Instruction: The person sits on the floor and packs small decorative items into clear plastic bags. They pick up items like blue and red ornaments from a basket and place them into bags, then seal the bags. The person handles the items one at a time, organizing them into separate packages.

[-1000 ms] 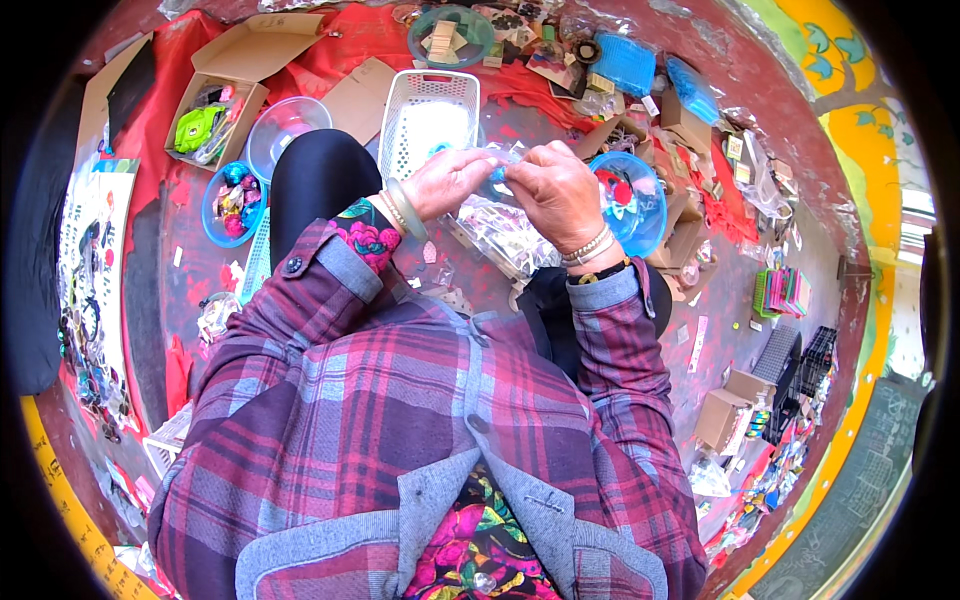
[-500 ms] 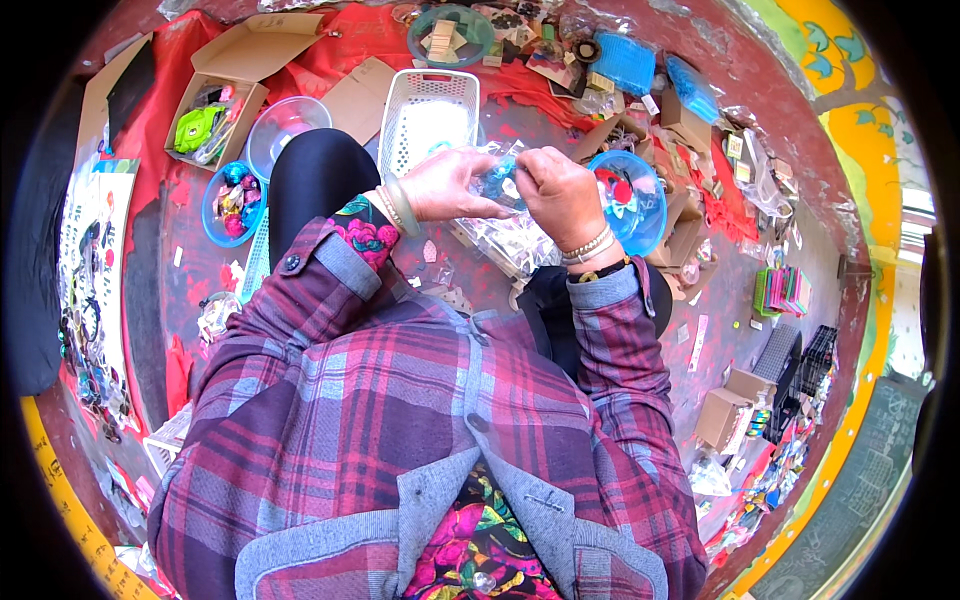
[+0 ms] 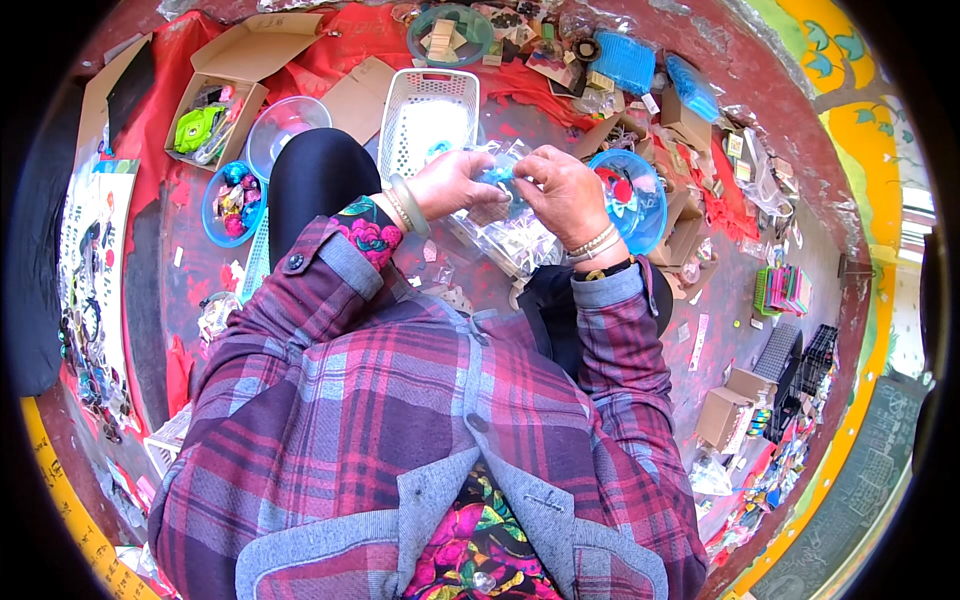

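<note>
Between both hands hangs a small clear plastic bag (image 3: 511, 200) with something light blue at its upper part. My left hand (image 3: 447, 187) pinches the bag's left side, thumb and fingers closed on it. My right hand (image 3: 566, 200) grips the opposite edge with thumb and forefinger. Just beyond the hands stands a white perforated basket (image 3: 428, 105), with a small blue piece lying at its near end. Below the bag, a pile of clear plastic packets (image 3: 522, 246) lies by my right knee. To the right sits a blue basin (image 3: 648, 222) holding red and pale blue bow-like pieces.
At left are a blue bowl (image 3: 215, 228) of colourful pieces, a clear basin (image 3: 285, 118) and an open cardboard box (image 3: 215, 120). Blue plastic baskets (image 3: 625, 65) stand far right of centre. Cardboard boxes (image 3: 725, 410) and scattered small goods lie along the right side.
My right hand's fingers have shifted from a curled fist to a looser pinch at the bag's edge. More of the bag shows between my hands, and the blue piece in the basket is more exposed.
</note>
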Demonstrator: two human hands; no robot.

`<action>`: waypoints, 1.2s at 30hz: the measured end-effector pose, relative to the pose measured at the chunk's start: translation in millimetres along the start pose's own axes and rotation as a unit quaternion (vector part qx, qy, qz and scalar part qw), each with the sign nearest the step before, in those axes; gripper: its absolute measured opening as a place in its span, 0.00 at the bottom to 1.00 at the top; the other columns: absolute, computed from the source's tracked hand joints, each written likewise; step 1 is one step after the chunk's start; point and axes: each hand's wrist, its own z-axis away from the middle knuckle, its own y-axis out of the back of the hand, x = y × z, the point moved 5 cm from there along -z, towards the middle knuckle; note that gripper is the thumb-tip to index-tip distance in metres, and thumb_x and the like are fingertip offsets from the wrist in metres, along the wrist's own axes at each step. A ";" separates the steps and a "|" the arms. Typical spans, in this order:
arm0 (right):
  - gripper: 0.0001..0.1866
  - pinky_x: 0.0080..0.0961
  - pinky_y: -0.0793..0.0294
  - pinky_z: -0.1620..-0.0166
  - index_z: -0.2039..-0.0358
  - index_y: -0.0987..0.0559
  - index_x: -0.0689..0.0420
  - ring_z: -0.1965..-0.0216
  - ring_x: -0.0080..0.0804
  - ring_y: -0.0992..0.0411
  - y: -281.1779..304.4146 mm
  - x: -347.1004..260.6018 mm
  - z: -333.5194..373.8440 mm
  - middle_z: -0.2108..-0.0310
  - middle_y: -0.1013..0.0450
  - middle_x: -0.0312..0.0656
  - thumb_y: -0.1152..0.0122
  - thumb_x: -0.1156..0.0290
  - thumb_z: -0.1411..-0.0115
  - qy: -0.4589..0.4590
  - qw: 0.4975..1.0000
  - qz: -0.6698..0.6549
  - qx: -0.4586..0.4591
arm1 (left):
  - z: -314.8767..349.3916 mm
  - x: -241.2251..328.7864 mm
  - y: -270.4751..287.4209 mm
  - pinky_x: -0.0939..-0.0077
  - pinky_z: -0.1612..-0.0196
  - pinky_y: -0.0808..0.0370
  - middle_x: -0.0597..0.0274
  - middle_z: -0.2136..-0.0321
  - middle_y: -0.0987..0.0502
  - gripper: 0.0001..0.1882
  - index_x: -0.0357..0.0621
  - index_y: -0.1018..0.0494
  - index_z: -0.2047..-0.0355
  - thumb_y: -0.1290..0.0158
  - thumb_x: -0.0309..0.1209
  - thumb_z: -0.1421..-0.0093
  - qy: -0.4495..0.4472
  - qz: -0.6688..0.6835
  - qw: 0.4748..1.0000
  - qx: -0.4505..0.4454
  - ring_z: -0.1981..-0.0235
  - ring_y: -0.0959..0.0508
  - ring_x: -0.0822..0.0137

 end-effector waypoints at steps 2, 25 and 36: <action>0.04 0.34 0.29 0.70 0.77 0.24 0.54 0.72 0.41 0.28 -1.9 2.5 1.3 0.77 0.28 0.41 0.44 0.69 0.52 -0.017 0.999 -0.016 -0.026 | 0.1 0.6 -1.5 0.81 0.62 0.28 0.66 0.69 0.25 0.16 0.37 0.30 0.58 0.44 0.25 0.48 -0.006 0.011 1.000 -0.005 0.67 0.26 0.76; 0.14 0.29 0.28 0.64 0.65 0.25 0.58 0.68 0.39 0.25 -6.7 11.3 1.9 0.72 0.26 0.46 0.53 0.82 0.54 -0.125 0.969 -0.209 -0.050 | 0.6 6.8 -0.9 0.81 0.62 0.28 0.67 0.66 0.25 0.19 0.39 0.30 0.55 0.43 0.25 0.48 -0.037 0.050 0.997 0.042 0.66 0.26 0.77; 0.17 0.23 0.29 0.75 0.65 0.29 0.56 0.79 0.25 0.29 -4.0 7.9 6.1 0.68 0.27 0.39 0.57 0.84 0.56 -0.209 0.910 -0.305 -0.189 | 3.6 16.1 -4.6 0.80 0.58 0.29 0.63 0.63 0.25 0.17 0.38 0.30 0.56 0.45 0.24 0.48 -0.063 0.007 0.997 0.034 0.62 0.27 0.76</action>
